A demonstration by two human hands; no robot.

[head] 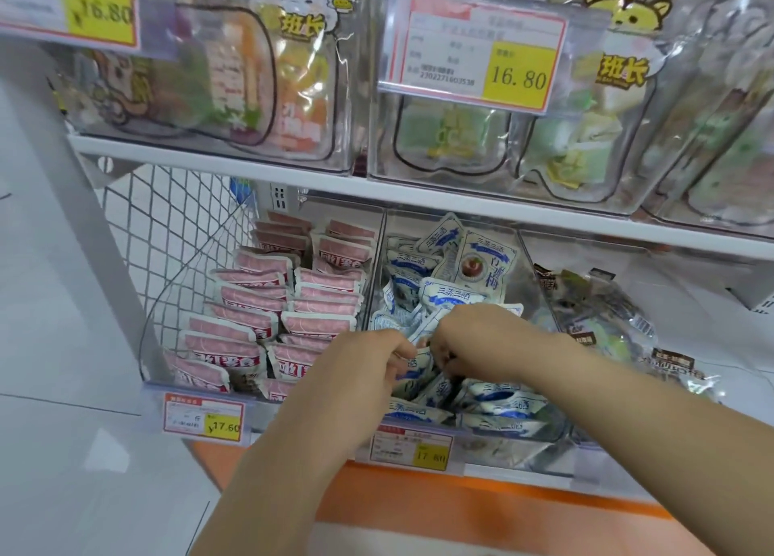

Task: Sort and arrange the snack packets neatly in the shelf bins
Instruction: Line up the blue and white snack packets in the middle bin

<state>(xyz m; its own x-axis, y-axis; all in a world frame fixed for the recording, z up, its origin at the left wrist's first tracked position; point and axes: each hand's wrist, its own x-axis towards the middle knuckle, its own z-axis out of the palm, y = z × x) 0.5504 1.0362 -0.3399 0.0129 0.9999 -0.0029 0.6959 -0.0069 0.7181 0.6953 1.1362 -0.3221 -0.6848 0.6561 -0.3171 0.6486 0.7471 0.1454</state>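
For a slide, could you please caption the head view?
Left hand and right hand grip blue-and-white packets in middle bin beside pink packets.

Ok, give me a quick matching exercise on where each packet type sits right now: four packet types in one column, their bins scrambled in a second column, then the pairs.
Column one
1. pink packets
2. blue-and-white packets
3. dark-labelled clear packets
4. cartoon-print pouches

Column two
A. upper shelf bins
B. right bin, lower shelf
C. left bin, lower shelf
D. middle bin, lower shelf

Pairs: 1-C, 2-D, 3-B, 4-A
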